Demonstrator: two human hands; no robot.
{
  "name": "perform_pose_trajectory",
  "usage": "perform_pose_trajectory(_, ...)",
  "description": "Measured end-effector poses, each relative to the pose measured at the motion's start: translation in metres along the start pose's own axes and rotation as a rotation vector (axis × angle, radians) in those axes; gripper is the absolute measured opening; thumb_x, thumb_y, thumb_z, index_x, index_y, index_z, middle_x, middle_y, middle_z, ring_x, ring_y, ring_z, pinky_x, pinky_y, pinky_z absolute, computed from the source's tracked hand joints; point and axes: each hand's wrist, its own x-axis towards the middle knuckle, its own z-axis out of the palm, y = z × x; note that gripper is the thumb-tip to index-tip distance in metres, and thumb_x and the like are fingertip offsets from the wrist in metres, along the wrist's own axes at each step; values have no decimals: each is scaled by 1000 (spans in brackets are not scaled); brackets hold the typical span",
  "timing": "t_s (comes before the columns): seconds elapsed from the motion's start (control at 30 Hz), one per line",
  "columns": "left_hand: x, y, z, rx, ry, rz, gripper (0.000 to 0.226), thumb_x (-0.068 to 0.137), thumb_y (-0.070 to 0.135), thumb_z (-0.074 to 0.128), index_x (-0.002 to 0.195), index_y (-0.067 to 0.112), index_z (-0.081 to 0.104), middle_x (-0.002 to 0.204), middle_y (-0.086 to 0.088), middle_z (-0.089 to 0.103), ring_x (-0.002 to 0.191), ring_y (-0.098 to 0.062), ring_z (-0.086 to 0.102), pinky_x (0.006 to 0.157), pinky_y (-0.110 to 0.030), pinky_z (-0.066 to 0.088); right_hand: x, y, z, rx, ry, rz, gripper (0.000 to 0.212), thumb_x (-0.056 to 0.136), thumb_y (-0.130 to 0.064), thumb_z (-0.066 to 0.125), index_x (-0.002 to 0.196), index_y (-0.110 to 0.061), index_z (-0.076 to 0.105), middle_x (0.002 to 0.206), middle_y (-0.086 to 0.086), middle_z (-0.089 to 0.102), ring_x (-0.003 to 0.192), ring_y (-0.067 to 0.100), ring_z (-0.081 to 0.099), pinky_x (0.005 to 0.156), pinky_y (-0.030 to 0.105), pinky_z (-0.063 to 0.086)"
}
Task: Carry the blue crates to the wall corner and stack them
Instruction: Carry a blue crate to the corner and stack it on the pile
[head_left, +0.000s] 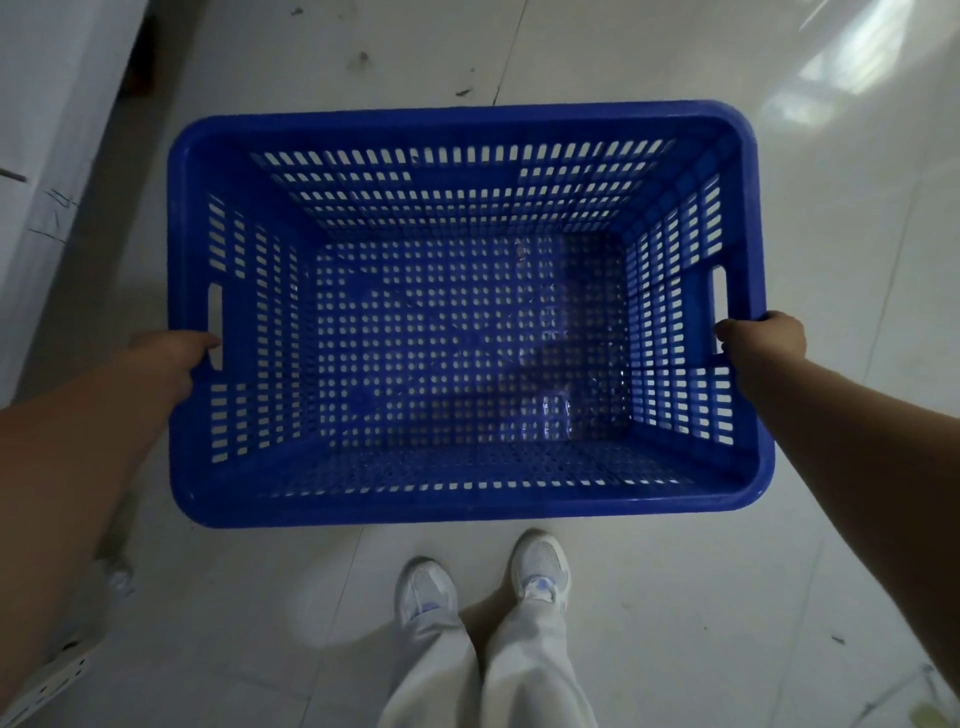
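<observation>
An empty blue plastic crate (467, 499) with slotted walls and a perforated floor fills the middle of the head view, held level above the tiled floor. My left hand (171, 358) grips its left rim at the handle slot. On the opposite side my right hand (761, 338) grips the right rim just below that handle slot. Both hands have fingers curled over the rim. No other crate is in view.
A white wall or cabinet side (47, 156) runs along the left. Pale glossy floor tiles (675, 597) lie all around. My two feet in white shoes (537, 566) stand right behind the crate. A perforated metal strip (47, 680) lies at the bottom left.
</observation>
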Motion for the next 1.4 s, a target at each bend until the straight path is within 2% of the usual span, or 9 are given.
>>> perform_pose_trajectory(0.1, -4, -8, 0, 8, -27, -14, 53, 97, 19, 55, 145, 6, 38, 146, -16, 47, 96, -32, 55, 59, -32, 57, -2, 9, -4, -24, 23, -3, 42, 87, -15, 60, 126, -1, 54, 120, 21, 60, 88, 29, 52, 78, 32, 43)
perform_pose_trajectory(0.17, -10, -12, -1, -3, -46, -25, 55, 97, 22, 55, 146, 5, 38, 143, -18, 49, 100, -31, 55, 72, -35, 56, -2, 12, -9, -39, 29, -13, 43, 88, -17, 61, 127, -1, 55, 117, 20, 61, 87, 29, 52, 77, 32, 42)
perform_pose_trajectory(0.3, -24, -17, -13, -18, -41, -33, 48, 96, 26, 56, 138, 4, 45, 83, -13, 53, 65, -24, 45, 82, -43, 47, -10, 13, -23, -75, 19, -30, 43, 88, -20, 60, 126, 0, 56, 102, 16, 58, 84, 30, 53, 73, 32, 40)
perform_pose_trajectory(0.4, -38, -20, -29, -51, -24, -25, 21, 96, 27, 55, 90, 8, 57, 60, -9, 47, 57, -20, 40, 69, -33, 53, -23, 10, -39, -88, 18, -34, 40, 87, -21, 61, 120, 1, 59, 96, 15, 58, 74, 29, 54, 70, 33, 39)
perform_pose_trajectory(0.47, -50, -21, -41, -60, 3, 8, 30, 97, 26, 54, 70, 14, 49, 51, -10, 45, 56, -19, 38, 86, -36, 45, -34, 6, -51, -56, 10, -26, 37, 85, -22, 63, 113, 3, 64, 92, 17, 63, 71, 29, 56, 69, 34, 41)
perform_pose_trajectory(0.63, -89, -10, -81, -102, 23, 69, 32, 98, 23, 52, 66, 19, 46, 48, -14, 41, 54, -20, 33, 97, -40, 42, -73, -21, -92, 5, 12, -11, 28, 82, -25, 66, 96, -2, 66, 92, 19, 69, 77, 34, 63, 78, 42, 52)
perform_pose_trajectory(0.83, -154, 19, -161, -151, 28, 208, 27, 89, 23, 63, 66, 12, 55, 58, -13, 49, 53, -22, 41, 60, -32, 41, -143, -73, -168, 64, 35, -91, 28, 83, -25, 63, 100, -2, 65, 92, 17, 67, 66, 28, 57, 69, 36, 46)
perform_pose_trajectory(0.97, -214, 42, -218, -182, 48, 290, 41, 89, 27, 63, 55, 11, 46, 56, -14, 47, 52, -24, 40, 83, -40, 48, -199, -111, -228, 87, 54, -162, 35, 83, -28, 61, 108, -3, 63, 93, 15, 67, 65, 26, 58, 64, 33, 45)
perform_pose_trajectory(1.4, -408, 37, -360, -302, 271, 420, 26, 84, 22, 68, 68, 4, 57, 57, -12, 53, 49, -25, 47, 43, -24, 45, -327, -175, -378, 127, 34, -349, 32, 76, -32, 58, 94, -6, 67, 84, 14, 70, 74, 36, 67, 71, 40, 54)
